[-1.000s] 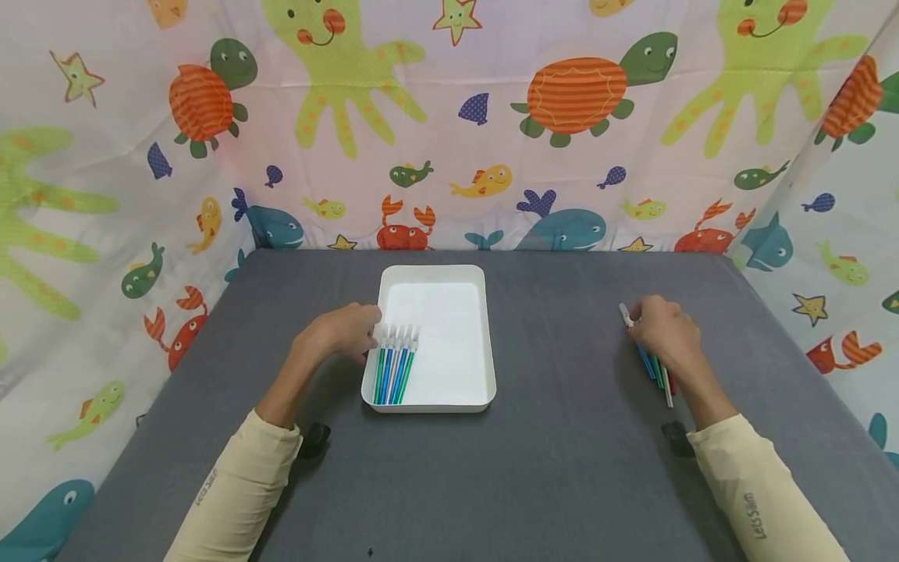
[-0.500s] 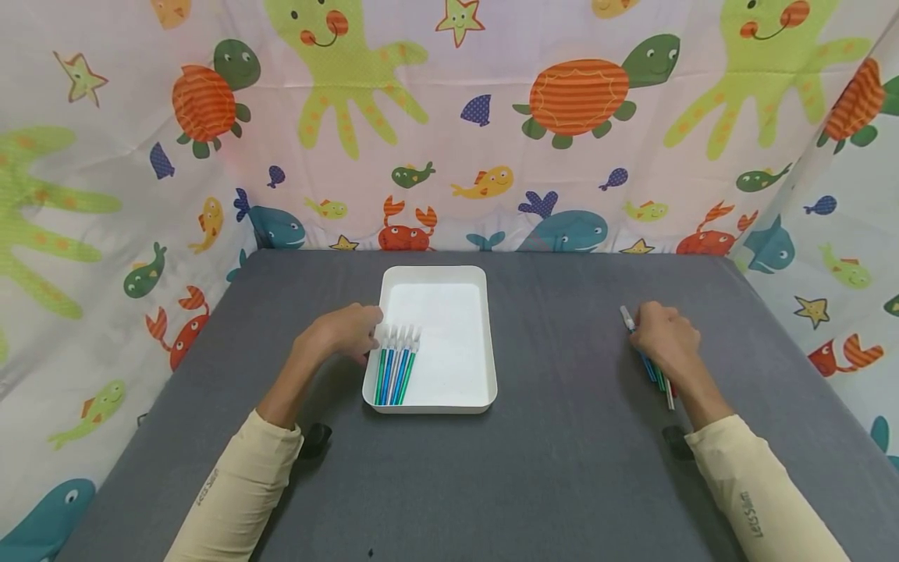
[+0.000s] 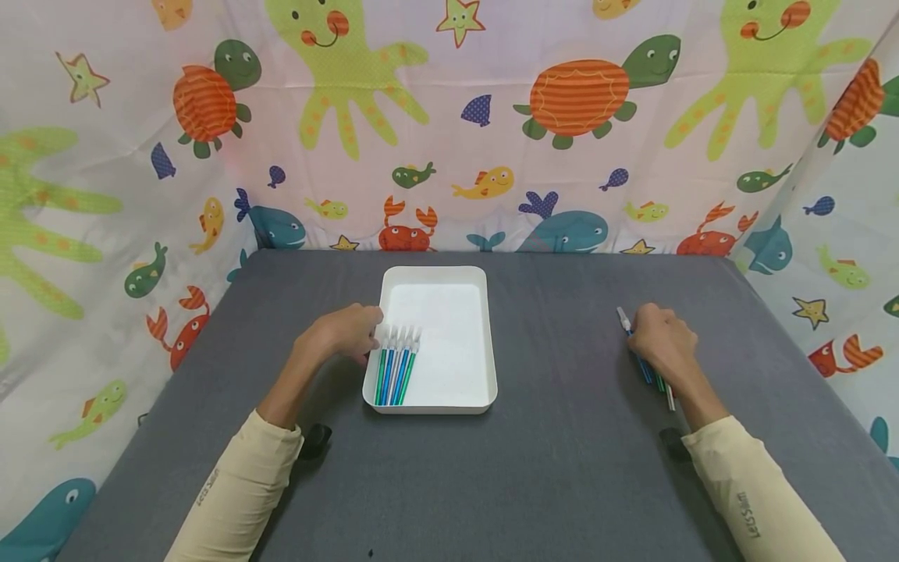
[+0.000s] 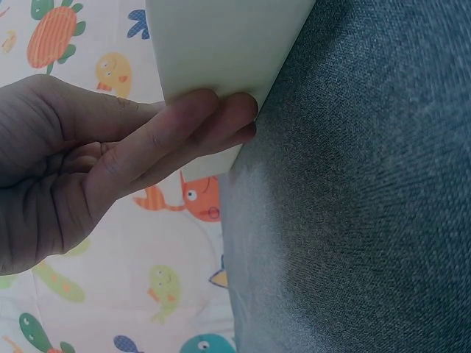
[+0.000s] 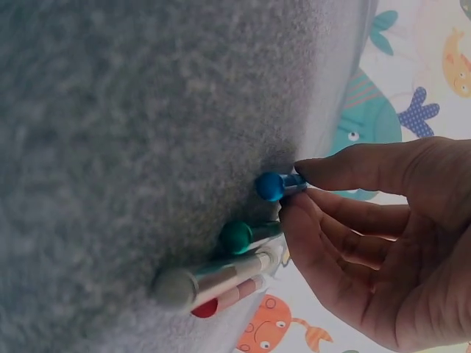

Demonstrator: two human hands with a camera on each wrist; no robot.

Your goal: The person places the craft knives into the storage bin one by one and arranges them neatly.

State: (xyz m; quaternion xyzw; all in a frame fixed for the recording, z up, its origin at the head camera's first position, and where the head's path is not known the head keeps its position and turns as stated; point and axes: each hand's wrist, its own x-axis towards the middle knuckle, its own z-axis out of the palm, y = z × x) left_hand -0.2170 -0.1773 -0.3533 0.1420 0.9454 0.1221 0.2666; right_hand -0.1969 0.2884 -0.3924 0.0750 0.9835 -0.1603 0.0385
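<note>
My left hand (image 3: 347, 332) holds the near-left side of a white tray (image 3: 456, 336); in the left wrist view its fingers (image 4: 173, 125) lie on the outer wall, the thumb reaching the rim. Inside the tray, several slim pen-like tools (image 3: 396, 375) with metallic green, blue and silver barrels lie side by side, whitish tips pointing away. On the right, my right hand (image 3: 662, 337) pinches a blue pen-like tool (image 5: 272, 186) between thumb and fingers, its whitish tip pointing away. Beside it lie a green one (image 5: 239, 237), a silver one (image 5: 180, 288) and a red one (image 5: 206, 307), partly under the hand.
A grey cloth-covered table (image 3: 548, 453) carries everything. Behind it and along both sides hangs a curtain (image 3: 435, 78) printed with sea animals. The tray has low raised walls.
My right hand has shifted slightly towards me and left, drawing the blue pen-like tool slightly apart from the others. The red one has gone out of sight in the head view. My left hand stays put.
</note>
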